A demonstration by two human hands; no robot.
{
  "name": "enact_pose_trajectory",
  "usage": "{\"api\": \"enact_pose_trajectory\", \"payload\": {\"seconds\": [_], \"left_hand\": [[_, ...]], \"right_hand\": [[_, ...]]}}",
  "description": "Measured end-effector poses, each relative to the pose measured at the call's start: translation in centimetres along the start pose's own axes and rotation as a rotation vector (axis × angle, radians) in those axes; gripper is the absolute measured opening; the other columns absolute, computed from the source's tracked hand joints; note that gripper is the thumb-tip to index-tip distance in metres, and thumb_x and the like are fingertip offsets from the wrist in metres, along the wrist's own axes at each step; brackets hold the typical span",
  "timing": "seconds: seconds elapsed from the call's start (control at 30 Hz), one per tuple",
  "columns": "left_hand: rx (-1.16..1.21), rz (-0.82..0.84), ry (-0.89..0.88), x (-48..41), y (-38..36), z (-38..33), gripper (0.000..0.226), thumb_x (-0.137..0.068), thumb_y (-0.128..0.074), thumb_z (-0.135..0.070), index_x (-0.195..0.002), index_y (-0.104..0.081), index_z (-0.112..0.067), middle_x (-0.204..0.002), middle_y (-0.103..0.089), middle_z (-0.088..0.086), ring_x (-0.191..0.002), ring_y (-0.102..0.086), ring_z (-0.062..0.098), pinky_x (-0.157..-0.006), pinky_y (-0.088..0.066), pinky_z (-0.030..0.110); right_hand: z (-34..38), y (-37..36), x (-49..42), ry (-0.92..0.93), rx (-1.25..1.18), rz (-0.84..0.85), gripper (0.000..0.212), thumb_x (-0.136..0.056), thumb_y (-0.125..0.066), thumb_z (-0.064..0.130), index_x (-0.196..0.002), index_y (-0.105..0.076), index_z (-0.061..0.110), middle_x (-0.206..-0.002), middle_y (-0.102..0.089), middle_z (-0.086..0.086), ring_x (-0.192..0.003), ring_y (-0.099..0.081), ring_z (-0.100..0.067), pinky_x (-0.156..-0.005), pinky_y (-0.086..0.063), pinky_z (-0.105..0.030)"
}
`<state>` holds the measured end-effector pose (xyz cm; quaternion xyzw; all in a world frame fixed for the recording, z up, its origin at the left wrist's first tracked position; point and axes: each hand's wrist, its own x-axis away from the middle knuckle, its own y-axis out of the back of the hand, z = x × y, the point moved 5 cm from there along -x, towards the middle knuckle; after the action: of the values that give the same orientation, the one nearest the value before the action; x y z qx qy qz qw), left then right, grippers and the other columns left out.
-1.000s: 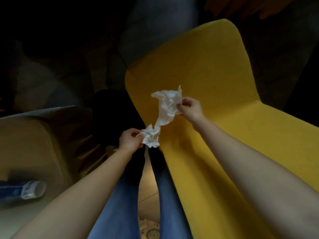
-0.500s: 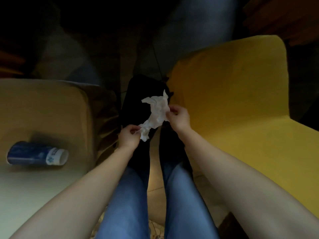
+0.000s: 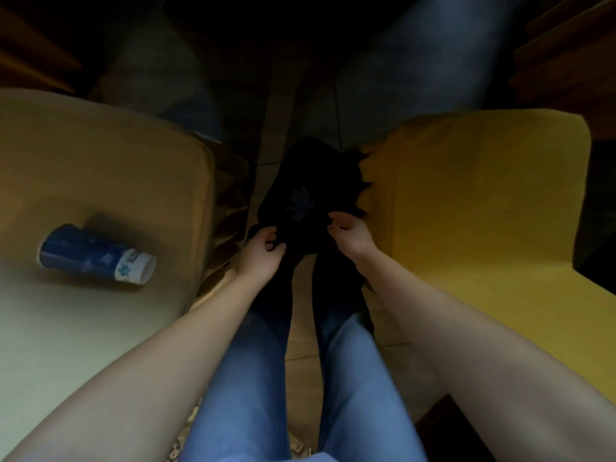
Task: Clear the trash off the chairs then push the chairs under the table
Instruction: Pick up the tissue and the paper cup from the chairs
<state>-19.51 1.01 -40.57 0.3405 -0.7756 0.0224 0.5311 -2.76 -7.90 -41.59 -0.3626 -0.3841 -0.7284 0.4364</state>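
A black bag (image 3: 310, 181) stands open on the floor between two chairs. Inside it a crumpled white tissue (image 3: 301, 201) shows faintly. My left hand (image 3: 261, 253) hovers at the bag's near left rim with its fingers loosely curled and nothing in them. At the near right rim is my right hand (image 3: 346, 233), fingers spread and empty. On the left, a blue paper cup (image 3: 96, 255) lies on its side on the seat of the beige chair (image 3: 100, 168). The seat of the yellow chair (image 3: 483, 201) on the right is bare.
My legs in blue jeans (image 3: 350, 378) stand between the two chairs on a tiled floor (image 3: 303, 328). Dark wooden furniture (image 3: 566, 45) shows at the far right and far left. The scene is dim.
The tissue that both hands held has gone down into the black bag, and both hands have let go. The view has swung left, so the beige chair and the cup show more fully.
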Motion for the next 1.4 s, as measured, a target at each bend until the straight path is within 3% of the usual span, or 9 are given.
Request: {"api": "enact_pose_trajectory", "payload": {"seconds": [0.13,0.3,0.43,0.57,0.73,0.97,1.07,1.17,1.4], "left_hand": [[0.042,-0.126,-0.073,0.9,2.9,0.2,0.029,-0.09,-0.056,-0.014,-0.119,-0.056,-0.013,-0.111,-0.063,0.005,-0.104,-0.059,0.019,-0.089,-0.046,0.029],[0.092,-0.247,-0.221,1.8,9.4,-0.5,0.017,-0.091,-0.055,-0.017,-0.107,-0.061,-0.017,-0.098,-0.065,-0.003,-0.094,-0.061,0.013,-0.081,-0.047,0.023],[0.08,-0.568,-0.226,2.8,18.0,1.3,0.02,-0.091,-0.055,-0.016,-0.109,-0.063,-0.02,-0.102,-0.065,-0.005,-0.094,-0.06,0.009,-0.078,-0.044,0.015],[0.092,-0.767,-0.131,3.0,24.8,5.5,0.027,-0.089,-0.057,-0.013,-0.116,-0.06,-0.009,-0.113,-0.063,0.012,-0.103,-0.059,0.024,-0.087,-0.043,0.026],[-0.051,-0.638,0.085,1.6,29.0,11.8,0.05,-0.087,-0.061,-0.022,-0.132,-0.044,-0.007,-0.134,-0.045,0.021,-0.123,-0.043,0.038,-0.105,-0.034,0.041],[-0.005,-0.492,0.111,1.1,29.6,15.5,0.051,-0.091,-0.053,-0.014,-0.138,-0.037,-0.008,-0.14,-0.043,0.017,-0.128,-0.042,0.035,-0.105,-0.034,0.042],[-0.022,-0.52,0.101,1.1,29.9,15.9,0.053,-0.091,-0.055,-0.015,-0.139,-0.036,-0.007,-0.141,-0.038,0.018,-0.127,-0.041,0.035,-0.105,-0.033,0.039],[-0.071,-0.549,0.097,0.8,30.4,16.5,0.049,-0.09,-0.057,-0.018,-0.135,-0.044,-0.006,-0.133,-0.046,0.02,-0.118,-0.048,0.037,-0.102,-0.038,0.04],[0.107,-0.557,0.171,0.1,29.9,17.2,0.021,-0.086,-0.06,-0.01,-0.105,-0.068,-0.005,-0.105,-0.068,0.02,-0.098,-0.063,0.034,-0.087,-0.048,0.037]], "right_hand": [[1.7,-2.0,0.6,0.032,0.069,0.027,0.029,-0.094,-0.051,0.013,-0.121,-0.059,0.009,-0.117,-0.062,-0.014,-0.104,-0.058,-0.026,-0.087,-0.047,-0.034],[3.3,-6.2,1.6,0.032,0.176,0.13,0.012,-0.091,-0.055,0.015,-0.097,-0.064,0.019,-0.087,-0.065,0.0,-0.083,-0.063,-0.017,-0.069,-0.048,-0.024],[5.1,-10.9,3.1,0.038,0.218,0.251,0.014,-0.09,-0.055,0.015,-0.084,-0.063,0.025,-0.089,-0.067,-0.007,-0.08,-0.064,-0.018,-0.071,-0.051,-0.027],[7.3,-16.0,4.5,0.035,0.249,0.338,0.012,-0.093,-0.053,0.019,-0.091,-0.065,0.024,-0.094,-0.067,-0.004,-0.078,-0.062,-0.011,-0.053,-0.042,-0.01],[8.2,-22.2,7.0,-0.097,0.35,0.524,0.029,-0.097,-0.049,0.022,-0.122,-0.057,0.009,-0.122,-0.062,-0.013,-0.109,-0.06,-0.025,-0.058,-0.044,-0.016],[7.9,-27.4,8.8,-0.254,0.369,0.622,0.038,-0.1,-0.043,0.02,-0.137,-0.044,0.013,-0.137,-0.051,-0.014,-0.126,-0.049,-0.029,-0.103,-0.041,-0.04],[7.6,-28.6,8.3,-0.282,0.34,0.566,0.037,-0.099,-0.043,0.018,-0.135,-0.045,0.011,-0.133,-0.052,-0.014,-0.123,-0.05,-0.027,-0.104,-0.042,-0.04],[7.8,-29.5,7.6,-0.301,0.194,0.512,0.036,-0.098,-0.045,0.015,-0.133,-0.046,0.008,-0.112,-0.057,-0.009,-0.107,-0.053,-0.022,-0.096,-0.044,-0.033],[6.7,-28.3,5.2,-0.2,0.006,0.254,0.034,-0.095,-0.054,0.016,-0.127,-0.055,0.004,-0.11,-0.06,-0.013,-0.1,-0.059,-0.023,-0.085,-0.048,-0.03]]}}
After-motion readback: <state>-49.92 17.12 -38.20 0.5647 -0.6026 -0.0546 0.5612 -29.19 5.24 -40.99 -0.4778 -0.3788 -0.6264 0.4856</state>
